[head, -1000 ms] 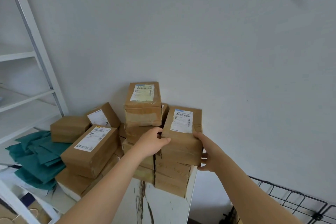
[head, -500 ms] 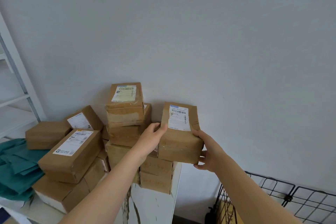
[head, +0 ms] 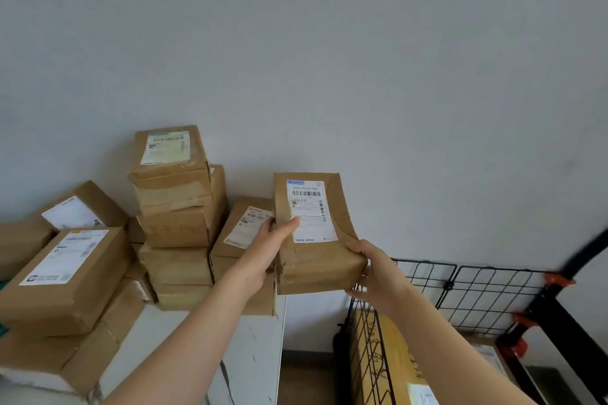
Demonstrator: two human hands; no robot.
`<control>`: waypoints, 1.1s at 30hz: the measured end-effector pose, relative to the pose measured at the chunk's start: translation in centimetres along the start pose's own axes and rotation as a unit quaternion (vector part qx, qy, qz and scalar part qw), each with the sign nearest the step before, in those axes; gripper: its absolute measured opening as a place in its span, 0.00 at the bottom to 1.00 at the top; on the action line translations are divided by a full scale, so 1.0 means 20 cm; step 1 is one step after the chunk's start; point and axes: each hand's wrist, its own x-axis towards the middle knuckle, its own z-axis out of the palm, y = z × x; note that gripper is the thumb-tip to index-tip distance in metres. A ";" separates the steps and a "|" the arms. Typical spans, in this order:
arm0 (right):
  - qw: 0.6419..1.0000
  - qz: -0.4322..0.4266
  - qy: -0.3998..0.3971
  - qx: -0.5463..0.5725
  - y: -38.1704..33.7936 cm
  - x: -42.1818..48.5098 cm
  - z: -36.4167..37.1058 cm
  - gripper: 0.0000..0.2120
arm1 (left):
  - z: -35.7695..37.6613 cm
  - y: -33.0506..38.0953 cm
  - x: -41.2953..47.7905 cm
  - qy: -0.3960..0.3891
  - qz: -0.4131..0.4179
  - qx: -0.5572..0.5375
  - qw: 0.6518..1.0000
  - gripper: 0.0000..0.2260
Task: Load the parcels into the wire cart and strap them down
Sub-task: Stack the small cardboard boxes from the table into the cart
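The left hand (head: 263,251) grips the parcel (head: 324,261) by its left side, thumb on the label. The right hand (head: 378,276) clasps its near right corner. The parcel hangs beside the stack (head: 174,207) on the table (head: 253,348), near the cart (head: 480,293).

Light: soft, diffuse, daylight-like, mod. bright. Src direction: cannot tell. Cool grey cast on wall (head: 362,59), with faint darker streak upper R. Shadows soft-edged. Top faces of stacked parcels (head: 171,187) brighter than front faces; dim band under table edge (head: 263,339).
Focus: label (head: 311,210) on held parcel (head: 316,266) sharpest, barcode + big digits legible, small print mush. L-side labels softer, washed.
Distortion: wide-angle bowing twd edges, wire cart (head: 477,293) grid lines curve.
Blur: black post (head: 589,250) far R smeared. Overall slight compression softness.
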 end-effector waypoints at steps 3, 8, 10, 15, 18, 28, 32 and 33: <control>0.999 -0.017 0.017 0.021 0.08 -0.07 -0.07 0.12 | 0.06 -0.07 -0.01 -0.024 -0.009 -0.016 1.000 0.23; 0.998 -0.015 0.045 0.029 0.19 -0.20 -0.24 0.13 | 0.22 -0.20 -0.01 -0.056 -0.024 -0.009 0.998 0.29; 0.998 -0.009 0.056 0.027 0.20 -0.22 -0.31 0.16 | 0.29 -0.21 -0.03 -0.068 -0.025 -0.011 0.997 0.29; 0.998 -0.002 0.069 0.002 0.14 -0.23 -0.46 0.11 | 0.44 -0.24 0.02 -0.104 -0.015 -0.005 0.994 0.29; 0.997 -0.008 0.078 -0.006 0.12 -0.19 -0.59 0.12 | 0.57 -0.27 0.06 -0.114 -0.009 0.002 0.993 0.28; 0.996 -0.016 0.081 -0.041 -0.01 -0.01 -1.46 0.11 | 1.42 -0.46 0.30 -0.122 -0.024 0.018 0.992 0.27; 0.993 0.011 0.107 -0.053 -0.10 0.09 -1.92 0.15 | 1.88 -0.53 0.40 -0.126 -0.044 0.025 0.991 0.24; 0.992 0.020 0.111 -0.058 -0.12 0.11 -2.03 0.16 | 1.99 -0.55 0.43 -0.128 -0.047 0.026 0.990 0.24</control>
